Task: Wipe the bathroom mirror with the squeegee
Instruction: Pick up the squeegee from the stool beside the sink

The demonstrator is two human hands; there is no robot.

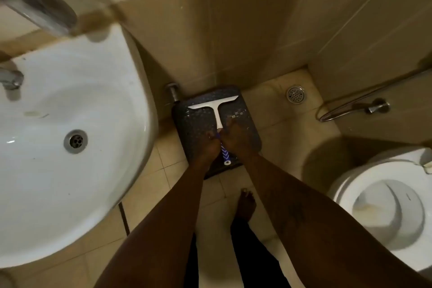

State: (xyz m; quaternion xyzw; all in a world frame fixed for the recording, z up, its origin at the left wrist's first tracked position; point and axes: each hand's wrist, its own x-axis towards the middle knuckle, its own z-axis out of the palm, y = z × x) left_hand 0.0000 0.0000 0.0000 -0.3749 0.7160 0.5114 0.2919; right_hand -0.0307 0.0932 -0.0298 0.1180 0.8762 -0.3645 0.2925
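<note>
A white T-shaped squeegee (216,107) with a blue patterned handle lies on a dark square stool (250,121) on the floor against the tiled wall. Both my arms reach down to it. My left hand (208,147) and my right hand (236,138) are on either side of the handle, fingers curled around its middle. The blade end points toward the wall and the handle's blue tip sticks out toward me between my wrists. The mirror is not in view.
A white washbasin (70,138) with a tap fills the left side. A toilet (385,206) stands at the right. A floor drain (295,94) and a hose with valve (374,107) lie by the far wall. My bare foot (245,203) is on the tiled floor.
</note>
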